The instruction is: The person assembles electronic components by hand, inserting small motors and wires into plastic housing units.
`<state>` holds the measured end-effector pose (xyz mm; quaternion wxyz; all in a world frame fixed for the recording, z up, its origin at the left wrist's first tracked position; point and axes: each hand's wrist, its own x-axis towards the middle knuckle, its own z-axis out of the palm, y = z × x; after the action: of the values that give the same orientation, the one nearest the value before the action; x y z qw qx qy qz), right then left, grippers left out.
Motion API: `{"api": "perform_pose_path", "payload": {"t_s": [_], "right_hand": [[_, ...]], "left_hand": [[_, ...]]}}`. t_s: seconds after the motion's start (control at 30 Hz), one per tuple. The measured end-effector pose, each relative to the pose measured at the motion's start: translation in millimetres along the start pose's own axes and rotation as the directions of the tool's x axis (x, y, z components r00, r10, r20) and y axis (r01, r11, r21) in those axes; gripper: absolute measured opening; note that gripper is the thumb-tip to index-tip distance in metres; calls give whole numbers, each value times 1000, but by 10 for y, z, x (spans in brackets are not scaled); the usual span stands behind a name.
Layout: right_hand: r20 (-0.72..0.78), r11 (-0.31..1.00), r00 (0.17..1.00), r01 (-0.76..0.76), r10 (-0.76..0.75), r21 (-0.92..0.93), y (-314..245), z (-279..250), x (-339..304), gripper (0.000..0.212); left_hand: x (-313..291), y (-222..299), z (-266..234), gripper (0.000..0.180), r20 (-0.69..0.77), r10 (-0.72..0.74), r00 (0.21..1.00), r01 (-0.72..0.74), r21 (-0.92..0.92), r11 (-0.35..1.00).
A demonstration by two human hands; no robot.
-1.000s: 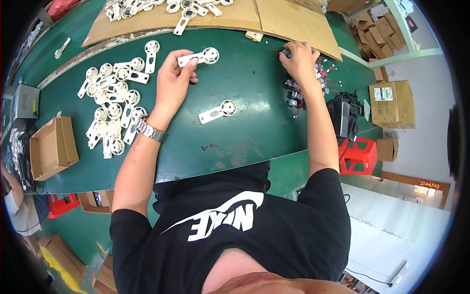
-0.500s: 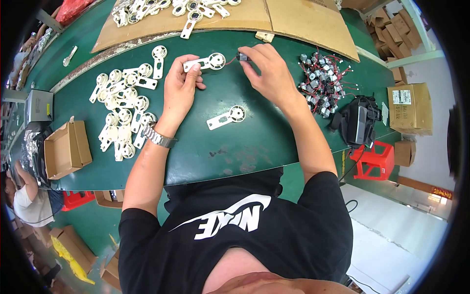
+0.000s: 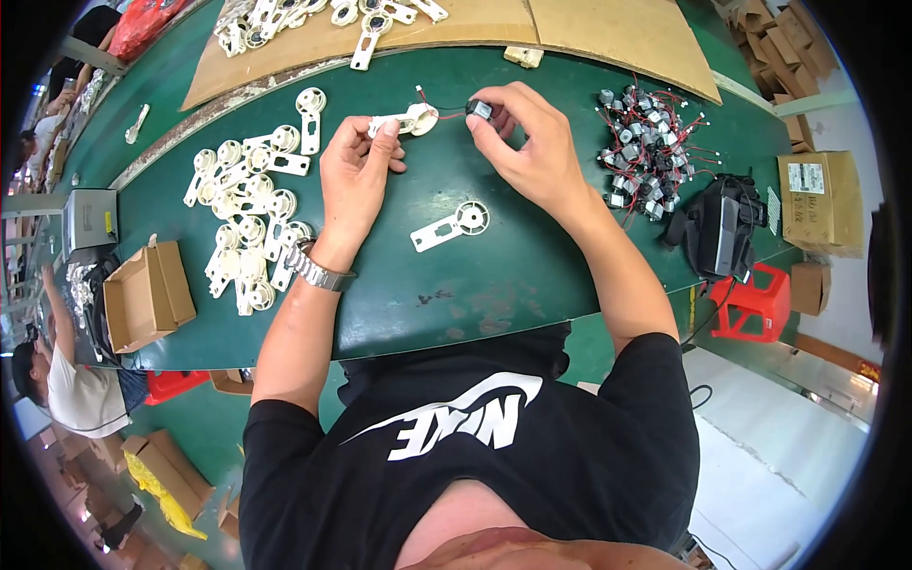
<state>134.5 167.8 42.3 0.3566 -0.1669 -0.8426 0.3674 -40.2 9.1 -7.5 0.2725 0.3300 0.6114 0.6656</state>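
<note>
My left hand (image 3: 359, 169) is closed on a cream plastic bracket (image 3: 403, 122), an arm with a round end, held tilted above the green table. Between the thumb and fingers of my right hand (image 3: 532, 142) is a small motor (image 3: 479, 109) with a dark and silver body. Its thin red and dark wires run to the bracket's round end, and a small white plug (image 3: 419, 89) stands up behind it. The two parts are apart, joined only by the wires. Nearer to me on the table lies another bracket (image 3: 451, 227), flat, its ring to the right.
A pile of cream brackets (image 3: 252, 199) lies to the left, beside an open cardboard box (image 3: 150, 296). On the right are a heap of wired motors (image 3: 646, 147) and a black bag-like object (image 3: 717, 233). Cardboard (image 3: 617, 38) with more parts lies at the back. A co-worker (image 3: 81, 380) is far left.
My left hand has turned the bracket so its round end tilts. The white plug now shows behind it. My right hand still holds the motor, and the whole view has shifted slightly.
</note>
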Motion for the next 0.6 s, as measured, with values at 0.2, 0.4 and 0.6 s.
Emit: {"api": "perform_pose_path", "payload": {"t_s": [0.2, 0.4, 0.6], "right_hand": [[93, 986, 990, 120, -109, -117, 28, -18, -30, 24], [127, 926, 970, 237, -207, -294, 7, -9, -54, 23], [128, 914, 963, 266, -237, -305, 5, 17, -85, 21]], "left_hand": [[48, 38, -69, 30, -59, -80, 995, 70, -160, 985], [72, 47, -110, 32, -44, -136, 990, 120, -267, 956], [27, 49, -24, 32, -52, -87, 995, 80, -128, 989]]}}
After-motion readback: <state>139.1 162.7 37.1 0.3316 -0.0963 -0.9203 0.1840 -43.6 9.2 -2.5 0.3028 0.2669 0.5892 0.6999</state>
